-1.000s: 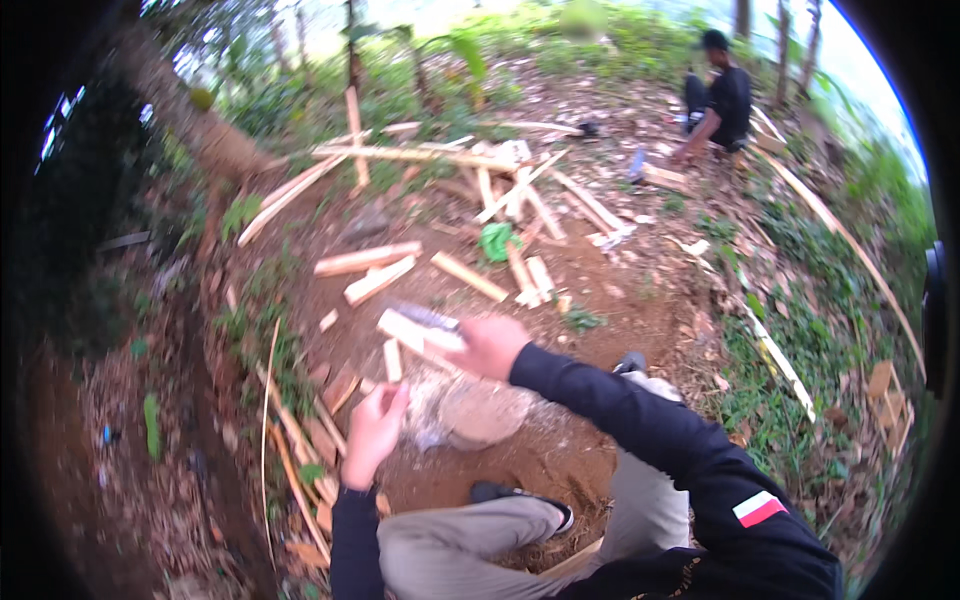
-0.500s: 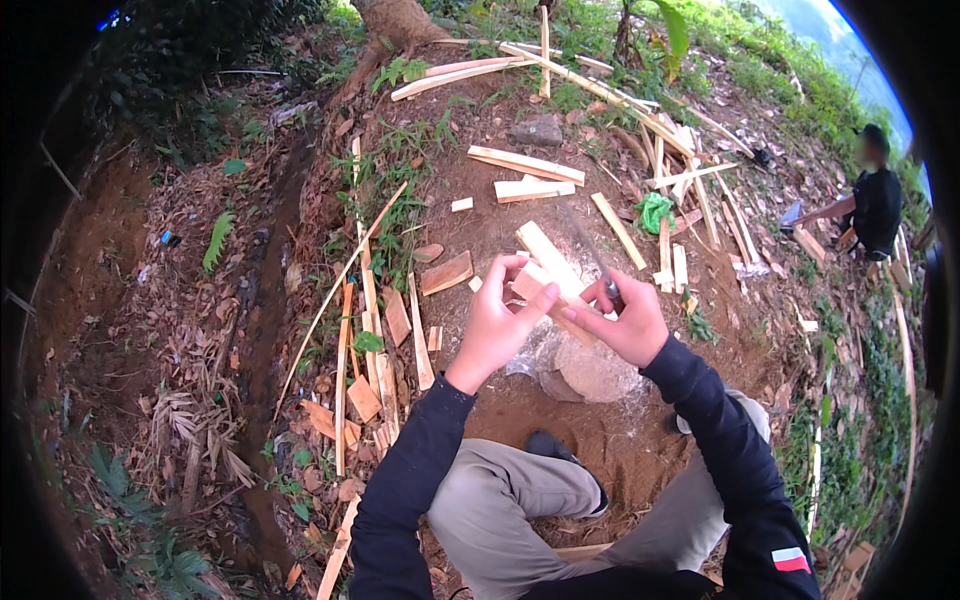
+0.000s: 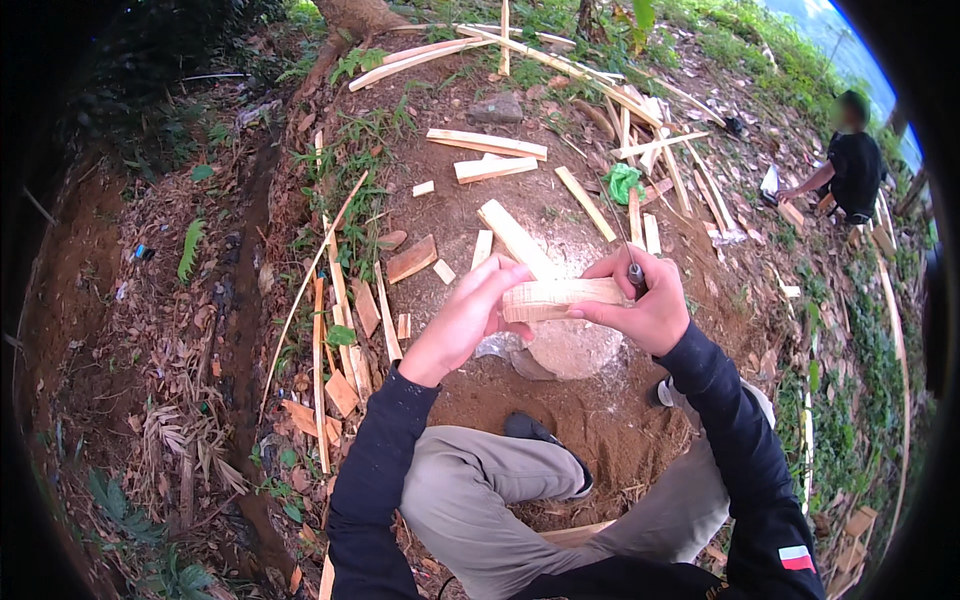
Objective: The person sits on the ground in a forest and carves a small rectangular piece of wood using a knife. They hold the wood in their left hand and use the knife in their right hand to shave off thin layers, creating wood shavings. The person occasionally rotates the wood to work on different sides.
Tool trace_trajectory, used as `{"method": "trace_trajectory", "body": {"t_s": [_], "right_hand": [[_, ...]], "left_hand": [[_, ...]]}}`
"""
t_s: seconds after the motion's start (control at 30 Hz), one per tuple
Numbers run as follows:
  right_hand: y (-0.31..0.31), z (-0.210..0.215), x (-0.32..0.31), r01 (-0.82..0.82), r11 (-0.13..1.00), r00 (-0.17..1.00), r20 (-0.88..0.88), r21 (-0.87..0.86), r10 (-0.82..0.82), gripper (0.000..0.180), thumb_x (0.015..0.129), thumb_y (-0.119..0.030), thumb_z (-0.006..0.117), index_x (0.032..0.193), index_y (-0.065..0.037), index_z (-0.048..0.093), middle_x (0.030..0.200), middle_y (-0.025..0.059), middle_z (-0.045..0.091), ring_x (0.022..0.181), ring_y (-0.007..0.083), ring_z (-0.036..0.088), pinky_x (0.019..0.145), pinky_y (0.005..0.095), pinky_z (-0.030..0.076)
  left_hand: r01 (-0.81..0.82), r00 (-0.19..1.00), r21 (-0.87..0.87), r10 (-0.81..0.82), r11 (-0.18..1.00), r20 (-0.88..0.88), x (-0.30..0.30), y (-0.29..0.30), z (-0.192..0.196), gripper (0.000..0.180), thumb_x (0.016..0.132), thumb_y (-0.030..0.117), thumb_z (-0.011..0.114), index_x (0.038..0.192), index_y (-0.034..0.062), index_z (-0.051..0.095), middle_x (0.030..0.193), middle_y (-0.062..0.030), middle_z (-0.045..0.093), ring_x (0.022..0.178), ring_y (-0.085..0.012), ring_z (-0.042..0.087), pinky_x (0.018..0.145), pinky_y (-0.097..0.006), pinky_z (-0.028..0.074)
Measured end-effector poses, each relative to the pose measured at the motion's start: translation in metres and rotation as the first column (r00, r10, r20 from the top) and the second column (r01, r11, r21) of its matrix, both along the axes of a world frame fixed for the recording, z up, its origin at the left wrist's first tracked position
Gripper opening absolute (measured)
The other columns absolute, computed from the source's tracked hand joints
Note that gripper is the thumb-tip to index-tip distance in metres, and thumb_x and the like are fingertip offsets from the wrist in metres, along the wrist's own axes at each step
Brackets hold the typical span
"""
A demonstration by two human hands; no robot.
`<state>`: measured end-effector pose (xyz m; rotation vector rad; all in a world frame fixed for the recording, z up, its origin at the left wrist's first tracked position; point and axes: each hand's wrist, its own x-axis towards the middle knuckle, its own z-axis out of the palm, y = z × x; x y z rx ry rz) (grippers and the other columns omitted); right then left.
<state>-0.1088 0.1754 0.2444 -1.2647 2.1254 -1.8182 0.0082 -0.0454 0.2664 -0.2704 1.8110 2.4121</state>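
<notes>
Between my two hands is a short pale wooden block [image 3: 560,298], lying nearly level above a stone. My left hand [image 3: 468,318] curls round its left end, with fingertips showing beneath it. At the right end, my right hand [image 3: 648,300] pinches the block between thumb and fingers. The same right hand keeps a knife [image 3: 636,272] against its palm; the dark handle shows, and the long thin blade points up and away. Behind the block, a longer wooden piece [image 3: 515,238] leans by the pale, dust-covered stone [image 3: 575,350].
Wooden strips [image 3: 487,143] and offcuts [image 3: 412,260] lie about on the dirt. A green plastic bag [image 3: 622,182] sits near a pile of sticks [image 3: 660,140]. To the far right, another person [image 3: 852,160] in dark clothes crouches. A muddy channel [image 3: 240,300] runs along the left.
The block has turned from slanting to nearly level, and its long side now shows. The knife blade has swung more upright. The view has shifted slightly to the right.
</notes>
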Motion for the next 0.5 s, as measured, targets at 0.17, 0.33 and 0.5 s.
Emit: {"method": "trace_trajectory", "body": {"t_s": [0.17,0.33,0.5], "right_hand": [[0.004,0.001,-0.006,-0.13,0.983,0.983,-0.114,0.127,0.145,0.046,0.069,-0.018,0.091,0.073,-0.007,0.046,0.091,0.0084,0.07,0.072,0.016,0.058,0.065,0.0293,0.046],[-0.004,0.008,0.003,0.19,0.982,0.883,-0.44,0.016,-0.164,0.041,0.073,-0.03,0.087,0.081,-0.002,0.058,0.085,0.007,0.054,0.073,0.0222,0.05,0.065,0.0343,0.042],[-0.007,-0.011,0.011,0.233,0.953,0.917,-0.37,0.192,-0.149,0.042,0.1,-0.036,0.058,0.073,-0.004,0.052,0.055,0.0158,0.051,0.05,0.0373,0.056,0.048,0.0461,0.042]], "left_hand": [[0.38,0.876,0.038,-0.372,0.924,0.306,0.005,0.009,-0.008,0.046,0.106,0.048,0.042,0.125,0.0079,0.056,0.095,0.0012,0.058,0.073,-0.0092,0.056,0.063,-0.026,0.046],[0.136,0.979,-0.153,-0.11,0.979,0.172,0.001,0.013,-0.011,0.049,0.107,0.047,0.041,0.125,0.0044,0.056,0.088,0.0009,0.058,0.074,-0.0087,0.056,0.064,-0.025,0.045],[-0.137,0.983,-0.181,0.157,0.974,0.099,0.0,0.01,-0.016,0.052,0.108,0.048,0.035,0.122,0.0034,0.056,0.084,-0.0009,0.059,0.069,-0.0096,0.055,0.062,-0.025,0.044]]}}
